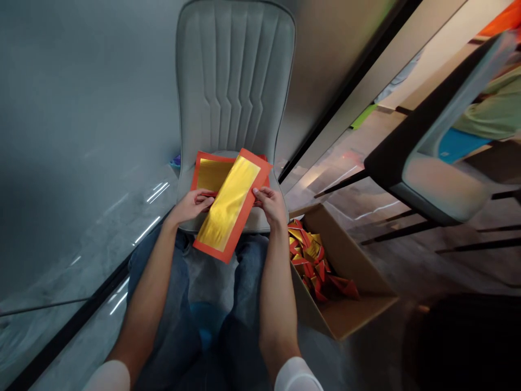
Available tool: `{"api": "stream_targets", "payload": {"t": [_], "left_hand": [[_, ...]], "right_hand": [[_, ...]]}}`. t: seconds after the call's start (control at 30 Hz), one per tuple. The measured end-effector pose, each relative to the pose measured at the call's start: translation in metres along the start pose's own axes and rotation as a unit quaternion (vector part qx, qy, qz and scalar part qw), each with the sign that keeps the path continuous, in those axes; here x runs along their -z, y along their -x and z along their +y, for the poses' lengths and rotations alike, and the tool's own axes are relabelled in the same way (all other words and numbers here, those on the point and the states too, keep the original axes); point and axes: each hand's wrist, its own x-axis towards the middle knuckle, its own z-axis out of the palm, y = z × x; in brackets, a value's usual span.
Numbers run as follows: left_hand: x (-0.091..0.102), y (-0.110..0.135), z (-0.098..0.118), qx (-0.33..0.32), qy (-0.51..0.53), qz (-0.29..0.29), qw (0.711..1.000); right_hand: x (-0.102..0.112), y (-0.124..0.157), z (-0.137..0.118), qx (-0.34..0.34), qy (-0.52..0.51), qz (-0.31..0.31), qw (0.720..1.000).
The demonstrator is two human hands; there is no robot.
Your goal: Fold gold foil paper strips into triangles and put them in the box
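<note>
A sheet of red paper with a gold foil panel (233, 202) is held up slantwise over the chair seat. My left hand (194, 205) pinches its left long edge, thumb against the paper. On the opposite edge, my right hand (269, 204) grips it between thumb and fingers. Behind it, more red-and-gold paper (214, 172) lies on the grey chair (236, 70), partly covered by the held sheet. How many sheets lie there I cannot tell.
An open cardboard box (345, 255) stands on the floor at my right, with folded red-and-gold paper pieces (307, 255) inside. Further right is another chair (427, 146), with part of a seated person (496, 108) beyond. A glossy panel (81, 108) rises at the left.
</note>
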Motion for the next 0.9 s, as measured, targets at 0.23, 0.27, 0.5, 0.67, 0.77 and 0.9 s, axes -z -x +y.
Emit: {"api": "stream_targets", "payload": {"t": [0.23, 0.27, 0.5, 0.67, 0.77, 0.9], "left_hand": [[-0.005, -0.005, 0.003, 0.019, -0.013, 0.059, 0.998], [-0.005, -0.005, 0.003, 0.018, -0.011, 0.065, 0.998], [-0.008, -0.007, 0.002, 0.011, 0.019, 0.116, 0.993], [-0.006, -0.005, 0.006, -0.010, 0.040, 0.138, 0.990], [-0.007, -0.004, 0.009, -0.013, 0.064, 0.149, 0.987], [-0.008, -0.004, 0.011, -0.029, 0.071, 0.170, 0.982]], "right_hand": [[-0.015, 0.009, -0.006, -0.012, 0.018, -0.045, 0.999], [-0.016, 0.010, -0.006, -0.012, 0.021, -0.050, 0.998], [-0.026, 0.012, -0.006, -0.015, 0.025, -0.079, 0.996], [-0.030, 0.015, -0.008, -0.022, 0.037, -0.111, 0.993], [-0.032, 0.017, -0.010, -0.020, 0.039, -0.123, 0.992], [-0.035, 0.020, -0.012, -0.013, 0.051, -0.144, 0.988]]}}
